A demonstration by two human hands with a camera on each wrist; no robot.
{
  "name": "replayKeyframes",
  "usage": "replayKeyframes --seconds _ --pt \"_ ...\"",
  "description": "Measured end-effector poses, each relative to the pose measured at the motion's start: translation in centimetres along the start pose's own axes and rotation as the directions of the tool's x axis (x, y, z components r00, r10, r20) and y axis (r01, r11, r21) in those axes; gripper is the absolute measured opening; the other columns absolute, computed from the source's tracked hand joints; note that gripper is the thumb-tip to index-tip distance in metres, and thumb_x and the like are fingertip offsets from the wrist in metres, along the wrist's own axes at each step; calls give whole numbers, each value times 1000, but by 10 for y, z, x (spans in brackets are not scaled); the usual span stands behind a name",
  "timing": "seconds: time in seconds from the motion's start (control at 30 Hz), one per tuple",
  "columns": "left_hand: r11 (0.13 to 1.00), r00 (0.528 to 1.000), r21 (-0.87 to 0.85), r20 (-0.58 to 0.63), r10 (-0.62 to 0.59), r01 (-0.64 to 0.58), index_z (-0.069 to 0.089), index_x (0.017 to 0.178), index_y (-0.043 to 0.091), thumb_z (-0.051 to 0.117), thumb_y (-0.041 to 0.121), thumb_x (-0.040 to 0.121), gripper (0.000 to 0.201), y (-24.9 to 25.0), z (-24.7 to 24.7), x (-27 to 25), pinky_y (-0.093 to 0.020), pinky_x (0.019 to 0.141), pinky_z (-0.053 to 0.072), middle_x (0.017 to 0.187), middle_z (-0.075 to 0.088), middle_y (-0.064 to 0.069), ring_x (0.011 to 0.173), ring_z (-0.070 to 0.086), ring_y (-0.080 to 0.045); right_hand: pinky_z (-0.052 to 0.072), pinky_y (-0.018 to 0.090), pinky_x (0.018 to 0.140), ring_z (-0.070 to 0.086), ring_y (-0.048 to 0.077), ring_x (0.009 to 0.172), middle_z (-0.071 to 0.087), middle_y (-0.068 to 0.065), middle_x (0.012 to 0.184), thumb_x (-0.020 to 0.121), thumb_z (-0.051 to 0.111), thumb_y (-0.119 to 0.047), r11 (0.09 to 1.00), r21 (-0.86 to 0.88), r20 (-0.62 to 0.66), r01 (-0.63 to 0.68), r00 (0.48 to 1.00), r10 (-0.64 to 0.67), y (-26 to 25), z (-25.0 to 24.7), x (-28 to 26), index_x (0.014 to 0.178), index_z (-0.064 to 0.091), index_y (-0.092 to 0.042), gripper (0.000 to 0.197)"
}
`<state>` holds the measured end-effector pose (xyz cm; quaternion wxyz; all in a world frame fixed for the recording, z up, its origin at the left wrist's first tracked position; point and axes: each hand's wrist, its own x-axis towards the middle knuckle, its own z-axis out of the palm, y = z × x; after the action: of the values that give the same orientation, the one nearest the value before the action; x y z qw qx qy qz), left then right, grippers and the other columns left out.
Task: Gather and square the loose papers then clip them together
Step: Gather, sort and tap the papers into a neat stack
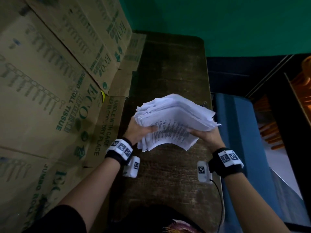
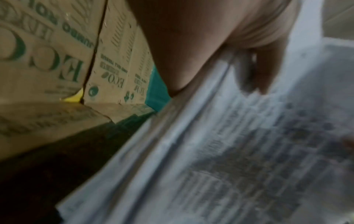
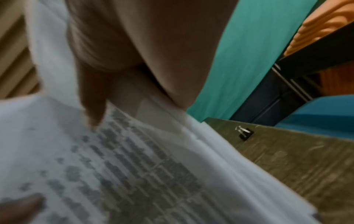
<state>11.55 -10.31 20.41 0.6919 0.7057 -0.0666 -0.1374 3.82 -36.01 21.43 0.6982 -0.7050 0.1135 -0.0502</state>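
A thick, uneven stack of printed white papers (image 1: pixel 175 121) hangs above the dark wooden table (image 1: pixel 168 174), its sheet edges fanned and misaligned. My left hand (image 1: pixel 140 131) grips the stack's left side, thumb on the printed top sheet. My right hand (image 1: pixel 206 136) grips the right side, thumb on top as well. In the left wrist view the papers (image 2: pixel 220 151) run under my left hand's thumb (image 2: pixel 258 71). In the right wrist view the papers (image 3: pixel 124 166) fill the lower left. A black binder clip (image 3: pixel 244 133) lies on the table by its right edge; it also shows behind the stack (image 1: pixel 204 103).
Tall cardboard boxes (image 1: pixel 58 81) printed in green stand against the table's left side. A blue seat (image 1: pixel 239 132) borders the table on the right, with a green wall (image 1: pixel 218 22) behind. A black cable (image 1: pixel 220 195) trails from my right wrist.
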Motion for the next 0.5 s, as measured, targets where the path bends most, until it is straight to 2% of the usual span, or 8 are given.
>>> replayKeyframes --seconds 0.07,0.17,0.2,0.27,0.33,0.37,0.43,0.5 --pt "999 993 9 -111 48 -47 62 95 24 76 -6 72 41 7 15 -1 -5 68 50 94 64 17 80 64 15 55 52 86 69 18 94 71 7 103 69 79 4 1000 -16 -70 14 997 -15 -7 11 4 104 66 -14 42" --pt "994 983 -13 -154 102 -105 64 87 32 75 -6 73 41 11 10 -3 -10 69 53 89 68 23 82 67 10 54 56 86 69 27 98 73 8 103 69 80 0 996 66 -88 63 994 -58 -24 8 0 100 69 -20 38" --pt "993 981 -4 -152 117 -119 66 87 31 76 -6 72 41 9 4 -3 -14 72 54 88 70 22 85 67 6 53 56 88 68 30 102 72 9 107 67 83 -6 995 67 -61 70 996 -66 -28 2 -3 104 69 -20 42" --pt "991 985 13 -112 132 -131 67 99 22 81 -1 67 42 4 -6 -6 -22 81 55 96 72 12 95 67 -2 51 55 92 64 30 109 67 9 116 60 89 -16 995 10 -11 97 995 -97 -39 -9 -11 120 60 -17 68" --pt "992 990 24 -68 123 -122 63 105 13 85 1 60 51 -2 -10 -7 -17 81 54 101 68 8 95 66 3 52 48 94 62 21 108 60 1 117 60 90 -11 984 -90 18 153 988 -152 -56 -14 -16 135 45 -20 88" --pt "994 993 11 -57 107 -107 61 101 17 85 -5 59 53 -3 -9 -8 -11 77 52 99 65 9 91 65 9 52 43 93 61 17 107 57 -1 117 61 88 -10 968 -161 29 193 981 -191 -66 -14 -18 139 40 -21 92" --pt "996 995 11 -45 87 -87 57 93 27 80 -14 61 57 -7 -6 -7 -6 71 51 95 63 12 83 63 16 49 34 96 57 14 111 53 -1 122 66 85 -18 871 -379 32 312 945 -324 -90 -4 -23 142 36 -23 90" --pt "998 998 23 -22 64 -64 58 92 29 81 -13 61 58 -8 -5 -4 -8 71 52 92 66 14 84 64 14 40 40 104 48 16 124 49 1 133 73 80 -32 650 -630 69 424 865 -498 -105 19 -25 142 35 -24 83"
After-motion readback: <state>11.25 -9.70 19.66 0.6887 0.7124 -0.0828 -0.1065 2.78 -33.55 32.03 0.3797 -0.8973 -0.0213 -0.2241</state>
